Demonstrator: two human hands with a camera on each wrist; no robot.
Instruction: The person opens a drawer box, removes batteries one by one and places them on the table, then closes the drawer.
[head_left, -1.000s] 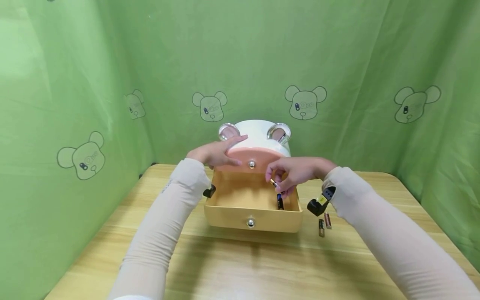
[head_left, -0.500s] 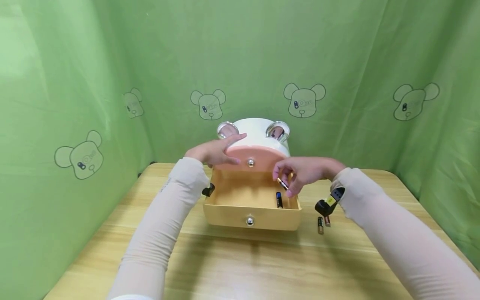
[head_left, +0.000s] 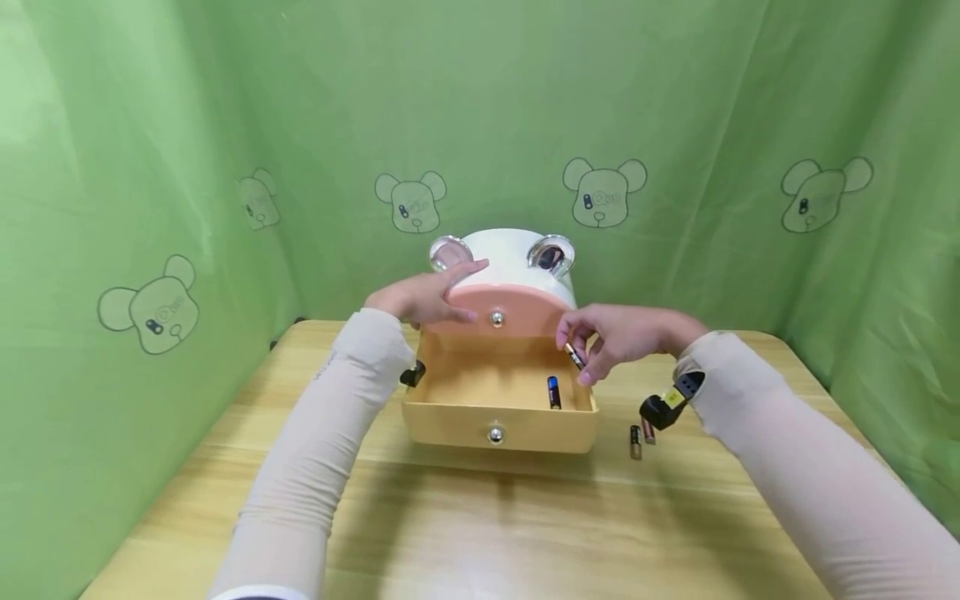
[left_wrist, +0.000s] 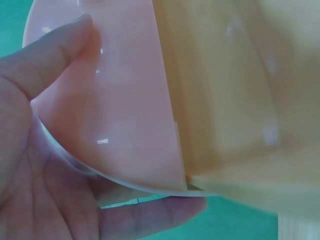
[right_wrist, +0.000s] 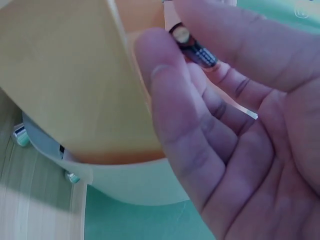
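A white desktop drawer box [head_left: 504, 254] with mirrored round ears has a pink upper front [left_wrist: 120, 100] and a pulled-out yellow lower drawer [head_left: 450, 423]. My left hand [head_left: 420, 297] grips the box's upper left, thumb on the pink front and another finger along the side. My right hand [head_left: 630, 332] pinches a small battery [right_wrist: 200, 54] between thumb and fingertips, over the drawer's right edge. Inside the drawer, toward its right side, lies a blue-and-black battery [head_left: 553, 392].
On the table right of the drawer lie a dark battery [head_left: 635, 442] and a reddish battery [head_left: 648, 431], side by side. The wooden table [head_left: 480, 525] extends toward me. Green curtain [head_left: 510, 108] encloses the back and sides.
With the battery pinched in it, my right hand has shifted right, from above the drawer's inside to its right edge. My left hand keeps its place on the box.
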